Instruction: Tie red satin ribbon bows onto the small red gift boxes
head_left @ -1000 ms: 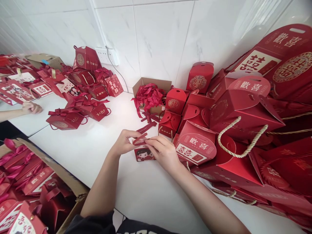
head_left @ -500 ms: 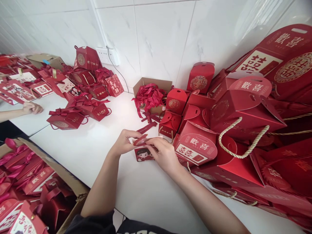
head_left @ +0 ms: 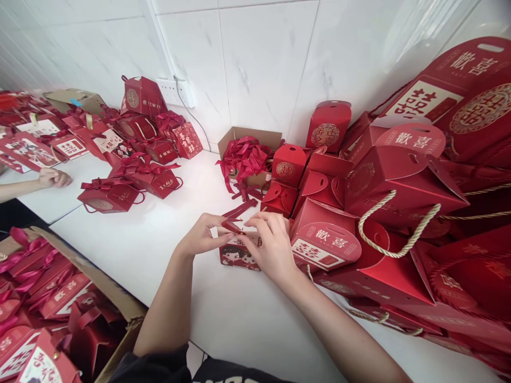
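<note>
A small red gift box with cartoon faces stands on the white table in front of me. My left hand is at its top left, thumb and fingers closed on a dark red strap that runs across the top. At the box's top right is my right hand. Its thumb tip touches the strap near a small gold stud, while the forefinger stands apart from the thumb. My right hand hides part of the box. Just beyond it, loose dark red ribbons lie on the table.
A cardboard box of red ribbons stands by the wall. Stacked red gift boxes crowd the right. Ribboned boxes sit at left, near another person's hand. A carton of finished-looking boxes is at lower left.
My right hand's fingers have lifted and spread from the pinch they made on the strap, uncovering more of the box's front. My left hand stays at the strap.
</note>
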{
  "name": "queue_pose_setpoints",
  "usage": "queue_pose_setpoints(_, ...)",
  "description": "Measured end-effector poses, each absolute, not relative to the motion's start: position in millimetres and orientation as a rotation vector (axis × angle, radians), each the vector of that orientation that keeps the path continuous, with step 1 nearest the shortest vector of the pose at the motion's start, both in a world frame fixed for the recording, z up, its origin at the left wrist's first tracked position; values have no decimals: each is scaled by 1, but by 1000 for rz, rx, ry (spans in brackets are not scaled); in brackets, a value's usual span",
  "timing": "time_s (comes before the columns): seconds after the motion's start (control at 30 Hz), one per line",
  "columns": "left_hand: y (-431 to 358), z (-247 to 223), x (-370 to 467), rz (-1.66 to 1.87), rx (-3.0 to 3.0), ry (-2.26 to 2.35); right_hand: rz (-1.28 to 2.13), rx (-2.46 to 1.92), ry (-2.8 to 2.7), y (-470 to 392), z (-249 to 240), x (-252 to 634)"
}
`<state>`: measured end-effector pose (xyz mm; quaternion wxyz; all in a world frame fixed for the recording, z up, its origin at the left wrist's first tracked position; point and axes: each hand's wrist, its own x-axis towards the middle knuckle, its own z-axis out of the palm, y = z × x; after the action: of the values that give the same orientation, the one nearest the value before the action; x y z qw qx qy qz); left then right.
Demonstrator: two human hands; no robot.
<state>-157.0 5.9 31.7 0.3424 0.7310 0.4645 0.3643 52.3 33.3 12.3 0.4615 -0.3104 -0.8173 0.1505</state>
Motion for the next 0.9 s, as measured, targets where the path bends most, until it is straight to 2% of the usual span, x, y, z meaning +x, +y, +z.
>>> queue_pose_setpoints(0.13, 8, 30, -156, 913, 1802, 1158, 746, -692, -1872, 32, 9, 49)
queue_pose_setpoints(0.37, 13, 20, -161, 993, 1551, 1121, 845, -546, -1944, 30, 12, 51)
queue_pose_setpoints(0.57, 23, 6, -163, 994, 1540, 996, 1248, -598, -1813, 34, 25, 58)
queue_pose_setpoints(0.73, 30, -8, -163, 908, 1560, 895, 981, -667, -1823, 34, 26, 56)
queue_pose_setpoints(0.9, 31, -15, -165, 846, 1538, 870, 950, -675, -1950, 34, 25, 55)
